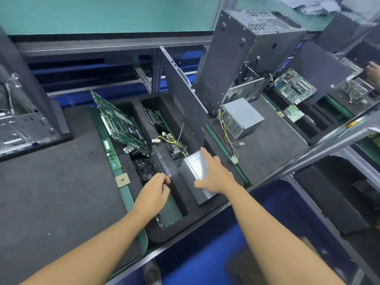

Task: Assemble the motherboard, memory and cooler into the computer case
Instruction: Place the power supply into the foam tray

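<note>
Left hand (153, 194) pinches the metal rail (162, 163), grip clamped on it; right hand (213, 177) rests flat on the silver box (195, 164), grip apart.

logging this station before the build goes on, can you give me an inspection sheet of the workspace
surface: dark foam mat beside a compartmented foam tray
job's things: motherboard tilted in the tray's left compartment; memory stick flat beside the tray's left edge; black fan below the board; computer case standing beyond the tray, to the right
clutter: CPU chip near the memory stick; side panel upright in the tray; power supply on the mat
hands: left hand curled at the end of a metal rail, grip unclear; right hand flat on a silver metal box
cables: yellow and black wires from the power supply; more wires in the tray
surroundings: second motherboard at the next station
</note>
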